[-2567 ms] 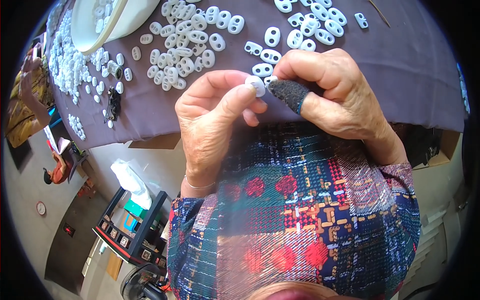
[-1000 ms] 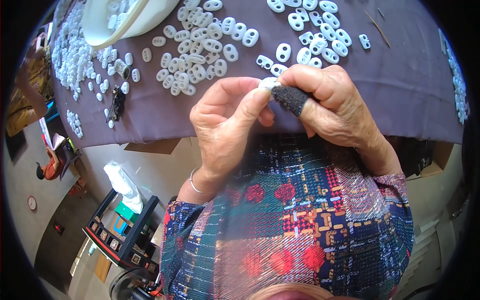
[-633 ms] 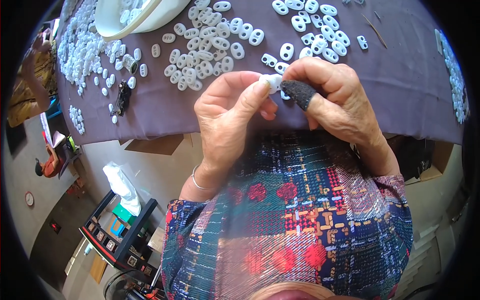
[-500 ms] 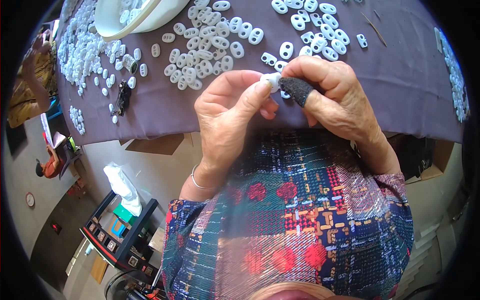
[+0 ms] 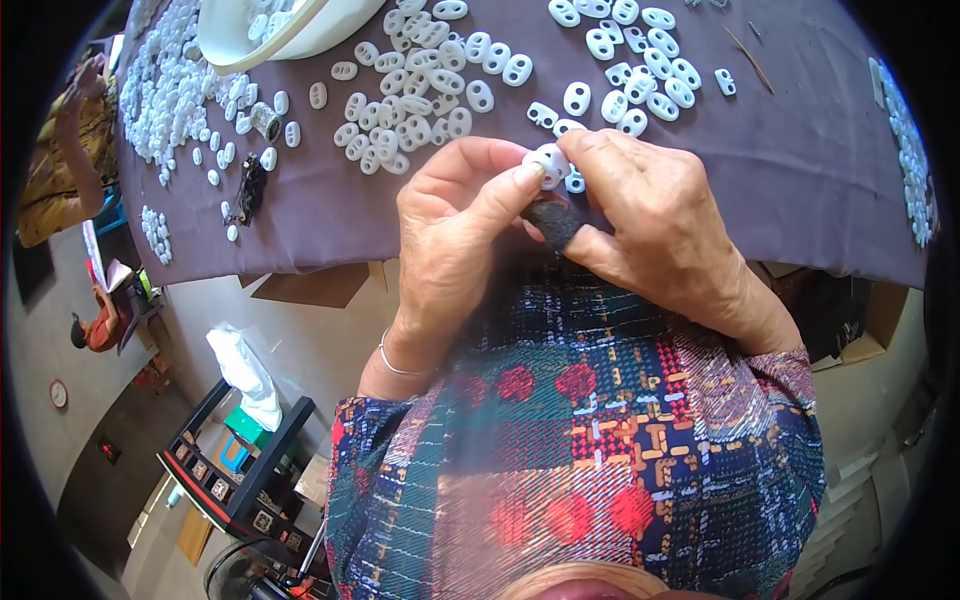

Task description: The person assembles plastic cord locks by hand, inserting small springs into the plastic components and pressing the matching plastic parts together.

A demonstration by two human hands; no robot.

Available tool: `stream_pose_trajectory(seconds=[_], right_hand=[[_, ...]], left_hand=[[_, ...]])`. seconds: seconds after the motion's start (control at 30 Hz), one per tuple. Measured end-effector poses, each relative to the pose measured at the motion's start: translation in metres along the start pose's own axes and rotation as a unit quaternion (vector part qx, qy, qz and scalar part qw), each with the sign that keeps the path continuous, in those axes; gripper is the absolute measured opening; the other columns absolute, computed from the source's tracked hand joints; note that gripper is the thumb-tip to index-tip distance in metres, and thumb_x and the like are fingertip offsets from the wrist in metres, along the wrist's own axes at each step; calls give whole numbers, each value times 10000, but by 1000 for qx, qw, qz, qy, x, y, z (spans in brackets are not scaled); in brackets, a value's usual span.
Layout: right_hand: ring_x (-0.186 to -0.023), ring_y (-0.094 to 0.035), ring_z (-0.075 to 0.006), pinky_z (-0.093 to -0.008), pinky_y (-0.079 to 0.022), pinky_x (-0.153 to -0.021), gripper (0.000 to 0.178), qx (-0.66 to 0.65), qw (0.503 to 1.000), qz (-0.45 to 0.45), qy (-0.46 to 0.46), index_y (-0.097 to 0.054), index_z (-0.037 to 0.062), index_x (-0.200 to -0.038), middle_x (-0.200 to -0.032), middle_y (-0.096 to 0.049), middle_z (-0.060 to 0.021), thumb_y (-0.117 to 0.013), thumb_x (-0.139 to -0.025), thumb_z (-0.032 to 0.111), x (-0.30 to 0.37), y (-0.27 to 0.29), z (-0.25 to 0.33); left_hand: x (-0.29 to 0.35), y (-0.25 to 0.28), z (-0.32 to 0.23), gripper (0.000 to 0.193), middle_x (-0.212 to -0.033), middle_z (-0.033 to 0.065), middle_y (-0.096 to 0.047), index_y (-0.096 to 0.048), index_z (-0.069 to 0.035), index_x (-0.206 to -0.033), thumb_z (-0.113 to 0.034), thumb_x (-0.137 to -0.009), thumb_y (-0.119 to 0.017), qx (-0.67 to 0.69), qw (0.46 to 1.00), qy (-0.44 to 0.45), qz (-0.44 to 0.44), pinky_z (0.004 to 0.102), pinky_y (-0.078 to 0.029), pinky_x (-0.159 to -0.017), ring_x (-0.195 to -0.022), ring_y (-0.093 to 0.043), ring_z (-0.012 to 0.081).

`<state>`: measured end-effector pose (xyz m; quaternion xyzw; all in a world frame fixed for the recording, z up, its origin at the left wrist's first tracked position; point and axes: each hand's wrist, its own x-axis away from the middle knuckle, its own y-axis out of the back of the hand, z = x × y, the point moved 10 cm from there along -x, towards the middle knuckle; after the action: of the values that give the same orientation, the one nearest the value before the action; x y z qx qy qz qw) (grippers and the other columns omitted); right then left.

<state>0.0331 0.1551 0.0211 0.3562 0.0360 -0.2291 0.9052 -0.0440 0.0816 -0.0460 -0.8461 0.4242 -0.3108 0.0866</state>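
Observation:
Just past the near edge of the cloth, my left hand (image 5: 455, 215) pinches a white oval plastic piece with two holes (image 5: 548, 165) between thumb and forefinger. My right hand (image 5: 650, 200) is close against its right side, the forefinger bent at the piece's top edge. A dark cloth sleeve (image 5: 555, 222) covers the right thumb, which is below the piece and apart from the forefinger. Similar white pieces lie in a loose heap (image 5: 410, 105) beyond my left hand, and more (image 5: 640, 75) are scattered beyond my right.
A white tub (image 5: 290, 40) with white pieces stands at the far left. Beside it spreads a pile of small white parts (image 5: 165, 100). A dark tangled bundle (image 5: 248, 190) and a thin brown stick (image 5: 748, 58) rest on the purple-grey cloth (image 5: 800, 170). Another person's arm (image 5: 85, 150) shows at far left.
My right thumb has swung down and left, off the white piece. The right hand has turned, its back now facing up more, while my left hand keeps its pinch.

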Motion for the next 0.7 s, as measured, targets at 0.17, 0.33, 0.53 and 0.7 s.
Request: stream_pose_trajectory(seconds=[0.17, 0.33, 0.53, 0.7], right_hand=[[-685, -594, -321, -363, -491, -603, 423, 70, 998, -6, 6, -532, -58, -975, -788, -579, -168, -690, -601, 60, 2, -1, 4], [-694, -598, -318, -358, -496, -613, 428, 84, 996, 15, 11, -531, -63, -975, -785, -576, -171, -678, -595, 66, 0, -4, 3], [-678, -601, -303, -356, -497, -596, 361, 110, 992, 56, -10, -534, -41, -921, -756, -582, -159, -671, -613, 89, -2, -8, 1], [-656, -602, -299, -352, -493, -562, 287, 93, 994, 50, 7, -532, -14, -856, -735, -584, -144, -668, -624, 89, -3, -8, 2]], left_hand=[[1, -2, -5, 111, -810, 77, -621, -581, 24, -881, -63, -821, -616, -25, 1000, -12, 2, 213, -482, -585, -663, -579, 108], [2, -1, -3, 115, -815, 85, -625, -584, 25, -874, -71, -821, -619, -27, 1000, -8, 8, 208, -478, -598, -650, -572, 107], [2, 1, 0, 108, -817, 85, -627, -591, 26, -865, -69, -822, -619, -37, 999, -13, -5, 214, -474, -606, -646, -567, 108], [4, 0, 0, 102, -816, 81, -627, -594, 26, -867, -60, -819, -620, -35, 999, -7, -7, 215, -474, -610, -648, -566, 105]])
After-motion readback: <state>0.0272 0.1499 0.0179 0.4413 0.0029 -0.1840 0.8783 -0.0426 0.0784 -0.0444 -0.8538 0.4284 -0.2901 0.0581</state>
